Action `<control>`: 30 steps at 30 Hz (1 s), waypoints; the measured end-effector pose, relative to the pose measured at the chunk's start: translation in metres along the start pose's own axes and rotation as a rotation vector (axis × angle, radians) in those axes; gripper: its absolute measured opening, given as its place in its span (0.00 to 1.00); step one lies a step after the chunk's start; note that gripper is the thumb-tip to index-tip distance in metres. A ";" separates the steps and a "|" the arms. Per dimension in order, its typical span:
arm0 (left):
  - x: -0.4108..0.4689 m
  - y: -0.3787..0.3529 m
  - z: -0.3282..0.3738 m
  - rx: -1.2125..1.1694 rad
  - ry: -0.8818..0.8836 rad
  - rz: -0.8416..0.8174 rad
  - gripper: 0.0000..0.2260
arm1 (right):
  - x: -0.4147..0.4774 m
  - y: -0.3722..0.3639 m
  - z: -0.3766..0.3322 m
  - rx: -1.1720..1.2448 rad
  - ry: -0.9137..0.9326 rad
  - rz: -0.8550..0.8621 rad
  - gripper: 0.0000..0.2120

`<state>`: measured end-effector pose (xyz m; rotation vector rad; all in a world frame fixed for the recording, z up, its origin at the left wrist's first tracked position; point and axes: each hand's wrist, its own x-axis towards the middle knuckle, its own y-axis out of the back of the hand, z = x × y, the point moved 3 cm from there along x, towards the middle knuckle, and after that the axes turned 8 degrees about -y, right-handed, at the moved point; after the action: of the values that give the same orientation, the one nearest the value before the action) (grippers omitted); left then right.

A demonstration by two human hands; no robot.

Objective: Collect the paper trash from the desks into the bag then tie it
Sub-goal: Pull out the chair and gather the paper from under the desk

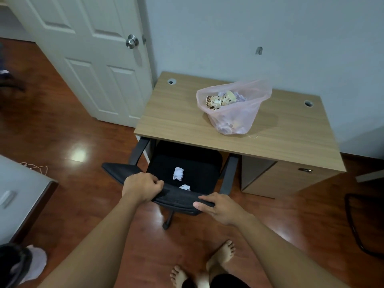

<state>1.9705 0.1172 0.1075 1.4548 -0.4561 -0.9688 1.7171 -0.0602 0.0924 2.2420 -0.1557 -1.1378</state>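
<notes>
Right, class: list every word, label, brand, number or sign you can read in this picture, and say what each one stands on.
No readable text anywhere in the picture.
Paper cups in the bag: brown spotted pattern only, no words to read.
Crumpled paper on the chair: no writing shows.
Small white object at the left edge: too blurred to tell.

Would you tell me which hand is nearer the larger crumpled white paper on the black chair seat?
Left: the left hand grips the black backrest just beside the paper; the right hand holds it farther along, past the smaller wad.
</notes>
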 end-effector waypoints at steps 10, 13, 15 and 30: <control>-0.044 -0.009 -0.017 -0.037 0.066 -0.105 0.22 | -0.030 -0.016 -0.019 -0.058 0.057 -0.125 0.40; -0.046 -0.004 -0.022 -0.198 0.123 -0.190 0.23 | -0.032 0.000 -0.021 -0.059 0.072 -0.099 0.37; -0.042 -0.001 -0.024 -0.364 0.153 -0.172 0.21 | -0.028 0.018 -0.020 -0.058 0.081 -0.053 0.39; 0.079 0.089 0.066 -1.007 0.232 0.031 0.13 | 0.103 0.284 -0.035 -0.135 0.356 0.450 0.12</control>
<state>1.9875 0.0015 0.1771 0.6184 0.1873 -0.7990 1.8543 -0.3101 0.1980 2.1039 -0.3992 -0.4910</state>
